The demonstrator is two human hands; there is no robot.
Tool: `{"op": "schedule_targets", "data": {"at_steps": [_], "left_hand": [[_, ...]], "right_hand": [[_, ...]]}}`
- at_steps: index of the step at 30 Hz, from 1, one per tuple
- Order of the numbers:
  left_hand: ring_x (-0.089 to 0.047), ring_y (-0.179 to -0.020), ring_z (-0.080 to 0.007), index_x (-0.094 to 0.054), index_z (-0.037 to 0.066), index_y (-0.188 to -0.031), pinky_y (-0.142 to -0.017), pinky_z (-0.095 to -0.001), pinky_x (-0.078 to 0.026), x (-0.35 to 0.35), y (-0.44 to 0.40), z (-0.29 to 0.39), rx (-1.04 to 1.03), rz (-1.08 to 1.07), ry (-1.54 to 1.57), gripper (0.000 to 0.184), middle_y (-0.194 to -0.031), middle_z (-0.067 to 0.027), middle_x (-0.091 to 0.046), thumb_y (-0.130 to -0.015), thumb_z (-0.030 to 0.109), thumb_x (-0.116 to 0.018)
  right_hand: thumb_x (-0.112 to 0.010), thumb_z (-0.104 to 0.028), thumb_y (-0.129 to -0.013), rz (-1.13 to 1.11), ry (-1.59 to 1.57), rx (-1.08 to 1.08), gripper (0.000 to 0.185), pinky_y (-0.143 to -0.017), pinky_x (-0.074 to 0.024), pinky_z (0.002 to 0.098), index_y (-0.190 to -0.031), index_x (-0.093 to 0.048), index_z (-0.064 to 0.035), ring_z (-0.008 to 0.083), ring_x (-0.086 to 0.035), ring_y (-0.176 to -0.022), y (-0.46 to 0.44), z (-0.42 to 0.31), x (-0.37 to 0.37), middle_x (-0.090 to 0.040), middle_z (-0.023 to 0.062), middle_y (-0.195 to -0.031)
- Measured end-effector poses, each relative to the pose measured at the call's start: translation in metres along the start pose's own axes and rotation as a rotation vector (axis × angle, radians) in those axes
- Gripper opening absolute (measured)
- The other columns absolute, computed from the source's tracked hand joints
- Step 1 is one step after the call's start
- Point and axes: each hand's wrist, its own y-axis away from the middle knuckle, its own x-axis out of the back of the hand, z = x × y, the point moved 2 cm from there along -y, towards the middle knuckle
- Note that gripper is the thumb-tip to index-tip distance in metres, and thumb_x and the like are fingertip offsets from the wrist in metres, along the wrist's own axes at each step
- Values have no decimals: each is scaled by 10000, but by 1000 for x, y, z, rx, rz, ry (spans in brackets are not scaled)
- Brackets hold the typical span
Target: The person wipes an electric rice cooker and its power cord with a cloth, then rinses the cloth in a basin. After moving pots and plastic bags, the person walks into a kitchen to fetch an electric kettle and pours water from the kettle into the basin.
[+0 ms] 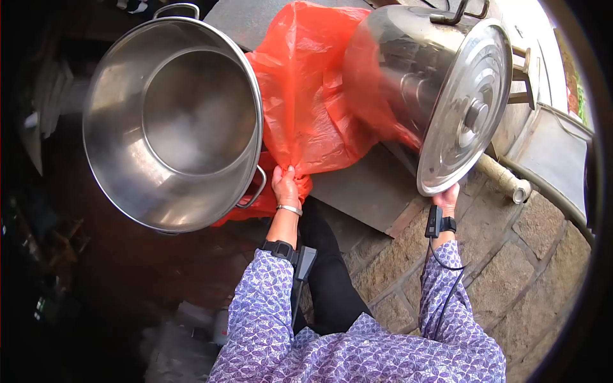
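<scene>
My left hand (286,186) is closed round the gathered edge of a red plastic bag (306,96). The bag spreads upward from my fist and reaches the side of a large steel stockpot (399,60) lying tilted at the right. On that pot's mouth sits a round metal lid (469,108) with a knob in its middle. My right hand (447,196) is at the lid's lower rim, its fingers mostly hidden behind the rim. Left of my left hand is a second big steel pot (198,115), uncovered, its inside bare and shiny; its side handle (255,188) is close to my wrist.
A grey metal sheet (361,191) lies under the bag and the right pot. Stone paving (498,281) spreads at lower right, with a pale pipe end (511,182) near the lid. Dark clutter fills the left side.
</scene>
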Motion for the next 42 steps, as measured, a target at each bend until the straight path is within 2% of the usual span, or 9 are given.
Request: {"op": "schedule_targets", "data": {"at_steps": [8, 10, 26, 30, 32, 33, 36, 38, 42], "left_hand": [[-555, -1037, -198, -473, -13, -1195, -914, -323, -431, 190, 155, -8, 225, 99, -256, 340, -1149, -102, -560, -855, -4, -480], [-555, -1045, -216, -469, -7, -1198, -921, -352, -437, 219, 186, 15, 267, 192, -200, 337, -1159, -111, -555, -861, -12, -456], [-518, -1106, -227, -452, 0, -1233, -959, -374, -403, 274, 271, 82, 221, 211, -69, 373, -1206, -116, -528, -864, 36, -481], [-514, -1111, -219, -460, -3, -1220, -966, -364, -394, 291, 275, 91, 157, 237, -1, 362, -1204, -114, -531, -861, 43, -480], [-515, -1110, -217, -459, -3, -1219, -965, -361, -394, 290, 277, 91, 139, 216, -9, 364, -1202, -115, -532, -860, 55, -486], [-544, -1040, -182, -506, 4, -1183, -920, -326, -422, 284, 280, 94, 130, 235, 25, 333, -1135, -85, -569, -853, 48, -510], [-524, -1096, -218, -458, -3, -1220, -956, -357, -396, 281, 286, 95, 125, 216, 69, 368, -1196, -119, -536, -858, 63, -487], [-535, -1063, -192, -481, -1, -1201, -936, -332, -407, 269, 291, 104, 114, 205, 117, 351, -1169, -100, -550, -856, 58, -503], [-545, -1015, -139, -511, 2, -1177, -903, -286, -418, 262, 297, 109, 18, 187, 49, 331, -1130, -64, -567, -852, 56, -536]], "right_hand": [[-416, -160, -877, 213, -198, 94, 403, -1026, -327, 483, -1254, -439, -21, 312, -438, -1189, 11, 21, -56, -478, 154, -1272], [-419, -150, -873, 114, -179, 107, 406, -1014, -343, 495, -1257, -429, -18, 326, -442, -1177, 10, 23, -65, -467, 164, -1275], [-259, -86, -894, 134, 95, -28, 407, -1046, -281, 580, -1278, -303, 43, 441, -365, -1210, 3, 3, -102, -374, 275, -1293], [-350, -241, -938, 143, 72, -21, 396, -1020, -328, 554, -1226, -346, 30, 453, -385, -1198, -2, 4, -97, -410, 251, -1271], [-368, -323, -947, 206, 92, -12, 467, -1017, -332, 538, -1249, -300, 27, 463, -356, -1215, 4, 5, -89, -303, 237, -1345], [-481, -418, -893, 198, 105, -80, 520, -985, -372, 532, -1177, -385, 7, 446, -421, -1175, 11, 10, -87, -411, 223, -1249], [-596, -500, -801, -1, 341, -173, 747, -889, -469, 448, -1304, -319, -23, 389, -524, -1083, 44, 42, -86, -494, 200, -1145], [-624, -352, -834, -136, 753, -305, 587, -766, -501, 350, -1238, -429, 25, 286, -611, -935, 88, 92, -118, -578, 133, -985], [-591, -186, -858, -666, 1225, -294, 411, -771, -484, 284, -1207, -505, 14, 155, -600, -882, 162, 186, -215, -615, 114, -1018]]}}
